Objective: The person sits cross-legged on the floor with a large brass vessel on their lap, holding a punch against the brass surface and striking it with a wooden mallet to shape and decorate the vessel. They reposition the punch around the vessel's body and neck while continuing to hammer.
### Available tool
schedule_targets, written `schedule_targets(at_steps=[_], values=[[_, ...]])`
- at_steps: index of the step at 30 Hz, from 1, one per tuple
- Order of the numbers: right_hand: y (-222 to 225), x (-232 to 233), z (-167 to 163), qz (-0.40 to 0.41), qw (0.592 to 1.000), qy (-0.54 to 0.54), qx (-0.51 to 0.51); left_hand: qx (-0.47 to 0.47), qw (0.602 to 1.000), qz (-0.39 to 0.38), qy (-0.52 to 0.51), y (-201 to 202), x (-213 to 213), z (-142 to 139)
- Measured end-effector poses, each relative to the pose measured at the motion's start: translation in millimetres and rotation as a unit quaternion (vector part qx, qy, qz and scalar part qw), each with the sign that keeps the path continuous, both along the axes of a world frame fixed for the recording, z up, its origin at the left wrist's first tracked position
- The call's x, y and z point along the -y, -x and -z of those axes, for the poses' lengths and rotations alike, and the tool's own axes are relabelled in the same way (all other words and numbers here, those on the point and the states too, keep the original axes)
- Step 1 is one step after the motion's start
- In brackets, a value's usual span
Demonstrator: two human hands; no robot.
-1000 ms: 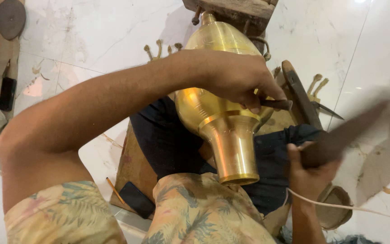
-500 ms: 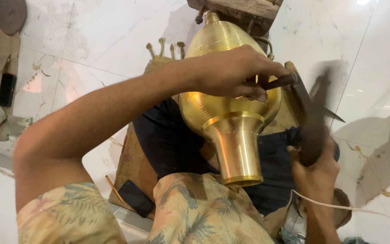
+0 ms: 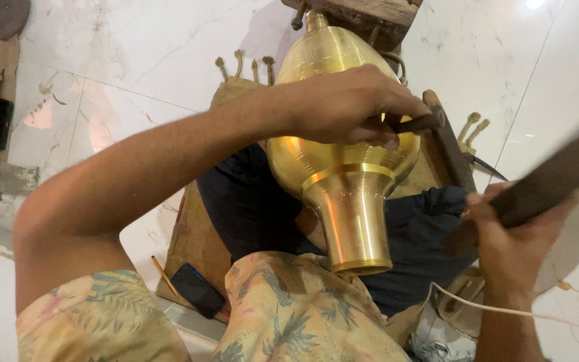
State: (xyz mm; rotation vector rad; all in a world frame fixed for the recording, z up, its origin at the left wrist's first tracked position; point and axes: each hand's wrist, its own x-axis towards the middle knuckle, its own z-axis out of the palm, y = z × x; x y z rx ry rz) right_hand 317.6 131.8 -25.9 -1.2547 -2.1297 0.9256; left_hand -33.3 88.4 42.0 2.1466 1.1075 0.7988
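Observation:
A large polished brass vessel [image 3: 343, 167] lies on its side across my lap, its flared neck pointing toward me. My left hand [image 3: 350, 104] rests on the vessel's belly and grips a short dark metal chisel [image 3: 417, 124], tip against the brass. My right hand [image 3: 514, 238] is closed on the dark wooden handle of a hammer [image 3: 557, 174], raised and blurred at the right. The vessel's far end sits against a wooden block [image 3: 363, 17].
White marble floor [image 3: 135, 60] surrounds me. A brown mat [image 3: 192, 248] lies under my legs, with a black phone [image 3: 198, 289] and a thin stick on it. Several small metal tools stand behind the vessel. A white cord [image 3: 504, 310] runs at the right.
The hammer swung down to near the chisel half a second ago and has now come back up and out to the right. My left hand keeps the chisel on the vessel.

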Motion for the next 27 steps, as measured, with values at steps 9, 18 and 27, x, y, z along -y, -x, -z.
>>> schedule_targets(at_steps=[9,18,27], values=[[53.0,-76.3,-79.3,-0.238,0.936,-0.184,0.182,0.062,0.966,-0.244,-0.051,-16.1,49.1,12.1],[67.7,-70.4,-130.3,-0.305,0.771,-0.35,0.435,0.115,0.905,-0.407,-0.03,-41.2,82.3,21.8],[44.1,-16.0,-91.6,-0.117,0.961,-0.132,0.213,0.088,0.98,-0.17,-0.043,-7.4,34.2,8.6]])
